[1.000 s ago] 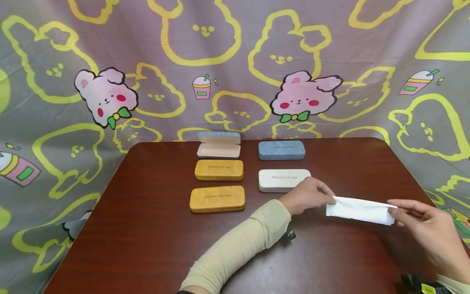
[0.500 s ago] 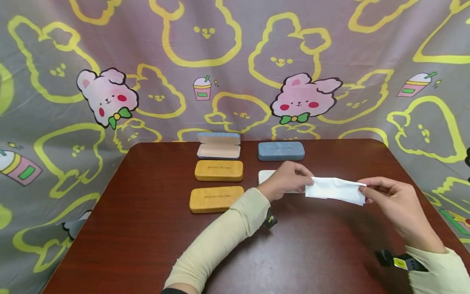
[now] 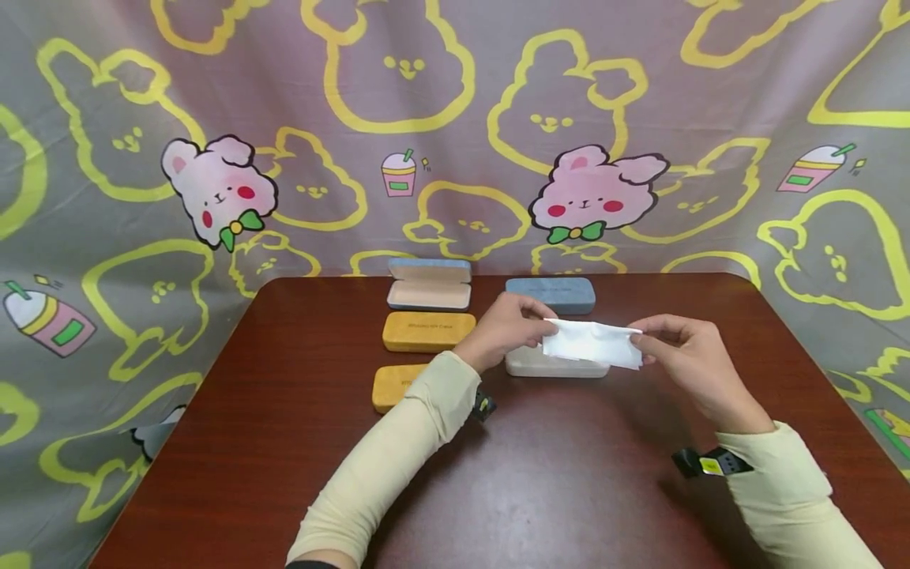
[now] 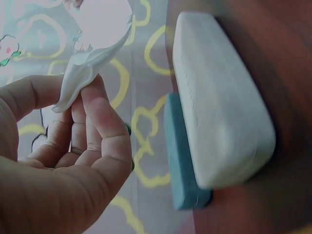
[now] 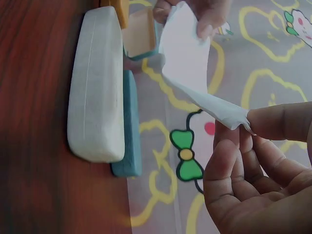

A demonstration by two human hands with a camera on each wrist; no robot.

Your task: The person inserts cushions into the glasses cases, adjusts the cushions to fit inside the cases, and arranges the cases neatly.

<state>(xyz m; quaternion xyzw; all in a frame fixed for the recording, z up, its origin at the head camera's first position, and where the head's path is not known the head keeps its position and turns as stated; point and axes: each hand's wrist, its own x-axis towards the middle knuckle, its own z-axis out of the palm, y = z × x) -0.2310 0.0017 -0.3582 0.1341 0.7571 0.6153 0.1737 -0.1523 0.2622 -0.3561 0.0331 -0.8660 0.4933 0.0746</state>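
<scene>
A folded white cloth [image 3: 590,343] is stretched between my two hands, above the table. Its left end is pinched between thumb and fingers of my left hand [image 3: 506,328]; my right hand [image 3: 690,356] pinches the right end. Behind and below the cloth lies a closed white glasses case [image 3: 550,367], partly covered by it in the head view. Both wrist views show this case [image 4: 219,102] apart from the hands, with a closed blue glasses case [image 5: 130,126] just beyond it.
At the back left stands an open blue glasses case [image 3: 429,295] with a pale lining. Two closed yellow cases lie in front of it: one nearer the back [image 3: 426,330], and a front yellow case [image 3: 396,386] partly hidden by my left arm. A patterned curtain [image 3: 455,158] borders the table.
Both hands have carried the stretched cloth leftward and toward the back, from the right side of the table to over the white case. The cases have stayed in place.
</scene>
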